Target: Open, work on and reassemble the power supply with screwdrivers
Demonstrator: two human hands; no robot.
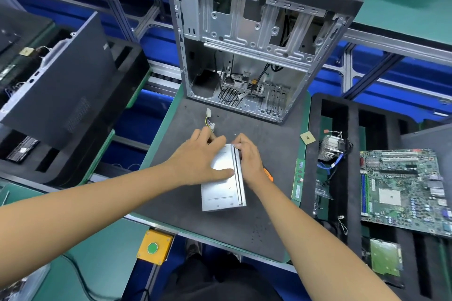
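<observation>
Both hands are on the supply, a silver box lying mid-mat, just near of the open case. The left hand spreads flat over the lid, thumb pressing along the near part of the seam, fingers reaching over the far end where the cable comes out. The right hand curls over the far right edge, fingers hooked on the lid's lip; whether the lid is being pried off or seated, I cannot tell.

An orange handle, probably a screwdriver, peeks out just right of the right wrist, lying on the mat and unheld.

Risks now, as I judge them: thin sheet-metal edges sit right under those hooked fingers, so a slip could nick skin. If the lid jumps free suddenly, the box could skid toward the near edge of the mat. The cable at the far end sits close under the left fingers and could get pinched in the seam. Small dark specks on the near mat may be screws; a sweeping forearm could scatter them.
</observation>
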